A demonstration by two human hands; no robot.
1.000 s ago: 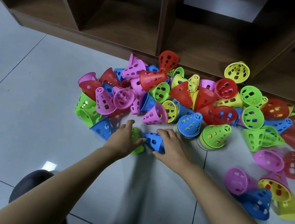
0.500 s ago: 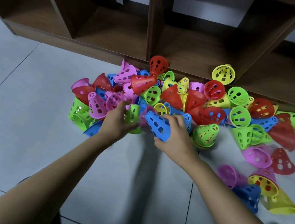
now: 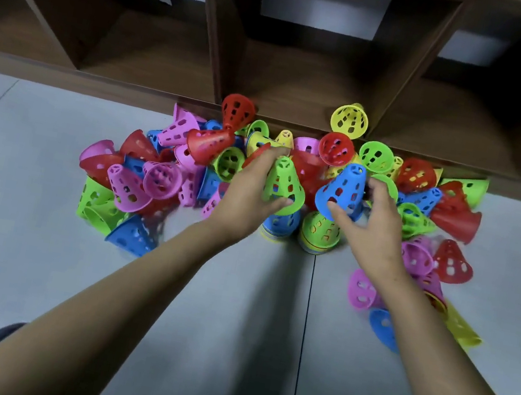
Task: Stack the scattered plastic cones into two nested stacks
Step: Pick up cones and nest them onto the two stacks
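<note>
While held rim-down to nest | left hand (image 3: 244, 201) grips green cone (image 3: 284, 184) over blue-topped stack (image 3: 280, 225) | right hand (image 3: 375, 231) grips blue cone (image 3: 343, 191) over green-topped stack (image 3: 318, 233)

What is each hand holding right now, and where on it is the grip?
The left hand grips a green cone round its side wall, thumb near the wide rim. The right hand holds a blue cone likewise, thumb at its wide rim.

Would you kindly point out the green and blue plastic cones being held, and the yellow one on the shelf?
Green perforated plastic cone (image 3: 285, 181): head view, side wall.
Blue perforated plastic cone (image 3: 346, 188): head view, side wall.
Yellow perforated plastic cone (image 3: 349, 121): head view, holed wall.
</note>
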